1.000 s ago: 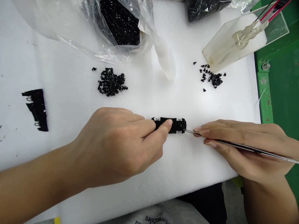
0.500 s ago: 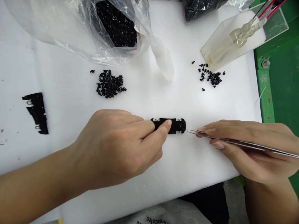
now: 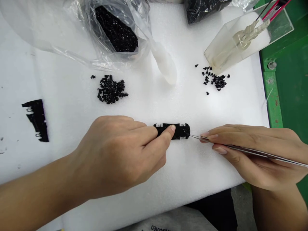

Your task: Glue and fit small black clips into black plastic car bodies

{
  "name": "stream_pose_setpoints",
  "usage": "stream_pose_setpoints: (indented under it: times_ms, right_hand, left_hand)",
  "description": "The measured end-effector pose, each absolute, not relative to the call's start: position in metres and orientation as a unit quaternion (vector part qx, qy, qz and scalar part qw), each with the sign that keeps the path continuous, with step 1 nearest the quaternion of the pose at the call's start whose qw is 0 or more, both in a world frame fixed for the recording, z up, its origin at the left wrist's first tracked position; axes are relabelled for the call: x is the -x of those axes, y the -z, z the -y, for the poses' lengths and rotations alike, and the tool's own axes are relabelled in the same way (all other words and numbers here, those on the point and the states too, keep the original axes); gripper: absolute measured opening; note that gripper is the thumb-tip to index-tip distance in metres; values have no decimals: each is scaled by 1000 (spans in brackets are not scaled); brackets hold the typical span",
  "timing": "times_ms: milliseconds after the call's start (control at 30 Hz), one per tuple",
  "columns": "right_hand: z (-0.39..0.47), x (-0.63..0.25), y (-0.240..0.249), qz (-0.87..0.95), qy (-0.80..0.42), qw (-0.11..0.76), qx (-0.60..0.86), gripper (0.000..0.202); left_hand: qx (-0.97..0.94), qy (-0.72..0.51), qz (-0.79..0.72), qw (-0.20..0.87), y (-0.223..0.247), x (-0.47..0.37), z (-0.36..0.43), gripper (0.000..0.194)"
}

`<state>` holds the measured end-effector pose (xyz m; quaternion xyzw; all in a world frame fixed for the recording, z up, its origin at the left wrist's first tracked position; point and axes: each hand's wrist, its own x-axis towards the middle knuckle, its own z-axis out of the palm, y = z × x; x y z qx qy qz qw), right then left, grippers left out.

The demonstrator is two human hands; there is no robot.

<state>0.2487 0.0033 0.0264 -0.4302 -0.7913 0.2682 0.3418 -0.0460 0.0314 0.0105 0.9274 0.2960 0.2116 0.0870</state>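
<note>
A small black plastic part (image 3: 181, 131) with notched edges lies on the white foam sheet (image 3: 192, 173). My left hand (image 3: 127, 154) presses it down, with a fingertip on its top face and its near end partly covered by the fingers. From the right, my right hand (image 3: 255, 150) grips metal tweezers (image 3: 240, 148) between thumb and fingers. The fine tips reach the right end of the black part; I cannot tell whether they touch it or pinch anything.
Two piles of tiny black pieces, a left pile (image 3: 111, 89) and a right pile (image 3: 219, 82), lie beyond my hands. An open plastic bag (image 3: 117, 32) holds more. At the right stands a clear holder (image 3: 223, 41) with tools. Another black part (image 3: 38, 120) lies far left.
The tweezer tips have moved slightly left, closer to the black part's right end. My left hand keeps its hold, and the whole view has shifted a little.
</note>
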Motion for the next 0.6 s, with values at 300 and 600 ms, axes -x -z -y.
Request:
stream_pose_setpoints:
  times_ms: [300,600]
  right_hand:
    - [-9,-245,-33,793,-275,342,422,33]
    - [-7,-248,-30,813,-257,330,405,39]
  left_hand:
    - [-923,-210,-307,94,-10,45,-31,10]
    - [-926,-217,-296,93,-9,48,-32,8]
